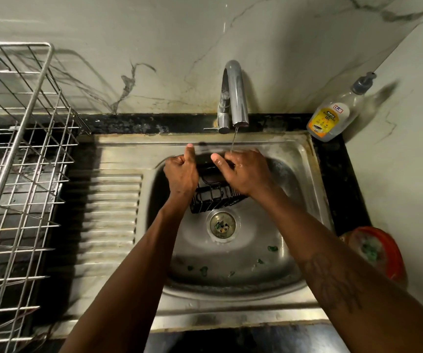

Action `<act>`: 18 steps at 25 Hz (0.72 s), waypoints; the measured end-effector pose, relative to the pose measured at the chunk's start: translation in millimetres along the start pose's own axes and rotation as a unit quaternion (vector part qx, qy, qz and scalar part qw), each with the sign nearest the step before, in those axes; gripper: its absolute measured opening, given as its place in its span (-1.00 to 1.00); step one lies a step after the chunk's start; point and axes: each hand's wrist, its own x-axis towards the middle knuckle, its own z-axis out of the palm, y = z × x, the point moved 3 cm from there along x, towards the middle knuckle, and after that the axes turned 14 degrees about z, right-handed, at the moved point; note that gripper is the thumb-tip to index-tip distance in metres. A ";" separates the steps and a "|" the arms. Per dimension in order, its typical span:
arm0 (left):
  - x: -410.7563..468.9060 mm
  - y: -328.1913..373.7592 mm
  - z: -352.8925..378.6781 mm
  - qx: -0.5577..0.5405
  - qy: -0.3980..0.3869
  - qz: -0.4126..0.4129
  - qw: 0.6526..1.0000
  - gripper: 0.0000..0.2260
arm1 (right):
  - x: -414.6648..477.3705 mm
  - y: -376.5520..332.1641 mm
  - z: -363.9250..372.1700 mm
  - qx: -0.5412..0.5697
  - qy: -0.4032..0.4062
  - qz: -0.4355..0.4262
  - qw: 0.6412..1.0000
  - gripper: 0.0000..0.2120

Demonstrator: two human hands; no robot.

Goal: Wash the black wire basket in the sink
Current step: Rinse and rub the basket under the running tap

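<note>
The black wire basket (214,194) is held over the steel sink (256,250), just behind the drain (222,223). My left hand (181,174) grips its left end, thumb pointing up. My right hand (243,171) grips the right part, fingers curled over the top edge. A thin stream of water runs from the chrome tap (233,95) onto my right hand's fingers. Both hands hide most of the basket's upper part.
A large steel wire dish rack (19,154) stands on the left beside the ribbed drainboard (111,215). A dish-soap pump bottle (335,113) stands in the back right corner. A red bowl with a green scrubber (375,250) sits right of the sink. Green scraps lie in the basin.
</note>
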 end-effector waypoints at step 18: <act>6.3 -8.7 3.3 0.038 -0.033 0.016 0.999 -0.47 | 37.2 -52.6 6.6 -0.105 -0.086 0.175 0.975 -0.53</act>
